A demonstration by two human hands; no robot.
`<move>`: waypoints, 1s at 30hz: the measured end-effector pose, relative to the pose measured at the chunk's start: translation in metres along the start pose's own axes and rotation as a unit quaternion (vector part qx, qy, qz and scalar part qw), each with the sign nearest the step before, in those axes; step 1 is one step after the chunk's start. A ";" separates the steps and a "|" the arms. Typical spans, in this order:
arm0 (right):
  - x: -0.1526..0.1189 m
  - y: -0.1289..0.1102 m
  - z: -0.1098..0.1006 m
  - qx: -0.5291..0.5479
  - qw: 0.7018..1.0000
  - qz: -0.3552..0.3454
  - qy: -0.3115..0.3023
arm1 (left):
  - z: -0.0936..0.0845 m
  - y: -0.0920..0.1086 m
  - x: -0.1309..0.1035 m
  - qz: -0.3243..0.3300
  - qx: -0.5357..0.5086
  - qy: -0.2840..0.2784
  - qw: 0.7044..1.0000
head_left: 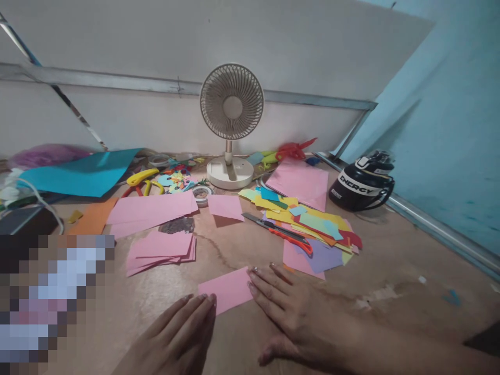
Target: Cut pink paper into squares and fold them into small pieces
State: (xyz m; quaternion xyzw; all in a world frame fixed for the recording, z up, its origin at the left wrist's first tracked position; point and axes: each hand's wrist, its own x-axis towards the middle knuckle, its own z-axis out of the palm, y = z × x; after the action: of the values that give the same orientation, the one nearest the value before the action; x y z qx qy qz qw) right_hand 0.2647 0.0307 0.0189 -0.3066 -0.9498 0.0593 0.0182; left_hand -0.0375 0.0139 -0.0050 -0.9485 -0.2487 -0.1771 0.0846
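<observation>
A small pink paper rectangle (229,291) lies flat on the brown tabletop in front of me. My left hand (177,328) rests at its left end, fingers stretched out and fingertips on the paper's edge. Across its right end lie the fingertips of my right hand (289,307), with the fingers extended and the thumb held apart. Just beyond are a stack of pink paper pieces (162,250) on the left and a single pink piece (225,207). A box cutter (291,238) with an orange handle, its blade out, lies on coloured paper scraps (312,221) to the right.
A white fan (232,107) stands at the back. Scissors with yellow and red handles (142,179), tape rolls (202,195) and a teal sheet (84,172) lie back left. A black jug (362,182) stands right. A blurred patch (58,297) covers the left front.
</observation>
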 end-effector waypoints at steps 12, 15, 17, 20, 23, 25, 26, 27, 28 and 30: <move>0.032 -0.032 -0.002 0.027 0.998 -0.046 0.035 | 0.007 0.002 0.000 0.051 0.132 0.065 0.988; 0.024 -0.024 0.001 0.039 0.999 -0.024 -0.015 | 0.016 0.001 -0.007 0.043 0.156 0.063 0.985; 0.008 -0.016 0.003 0.041 0.999 0.015 -0.019 | 0.020 0.001 -0.012 0.037 0.154 0.057 0.986; -0.018 -0.004 0.008 0.014 0.997 0.071 0.011 | 0.016 0.001 -0.015 0.033 0.144 0.050 0.988; -0.030 0.015 0.011 -0.026 0.993 0.087 0.074 | 0.003 0.001 -0.012 0.045 0.121 0.036 0.991; -0.024 0.035 0.007 -0.035 0.983 0.124 0.130 | -0.005 0.001 -0.006 0.011 0.079 0.028 0.996; -0.018 0.048 0.004 -0.033 0.977 0.154 0.143 | -0.008 0.001 -0.002 -0.027 0.074 0.033 0.996; -0.011 0.061 -0.001 -0.030 0.971 0.188 0.145 | -0.011 0.002 0.003 -0.074 0.076 0.037 0.994; -0.003 0.074 -0.006 -0.023 0.965 0.226 0.133 | -0.014 0.002 0.009 -0.117 0.079 0.040 0.989; 0.013 0.096 -0.015 -0.008 0.965 0.239 0.112 | -0.020 0.002 0.023 -0.180 0.051 -0.005 0.982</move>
State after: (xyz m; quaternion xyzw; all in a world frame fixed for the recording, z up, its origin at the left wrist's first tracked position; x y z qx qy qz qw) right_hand 0.3115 0.1172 0.0221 -0.5296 -0.8412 0.0200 0.1073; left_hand -0.0240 0.0177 0.0222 -0.8836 -0.4240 -0.1722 0.0985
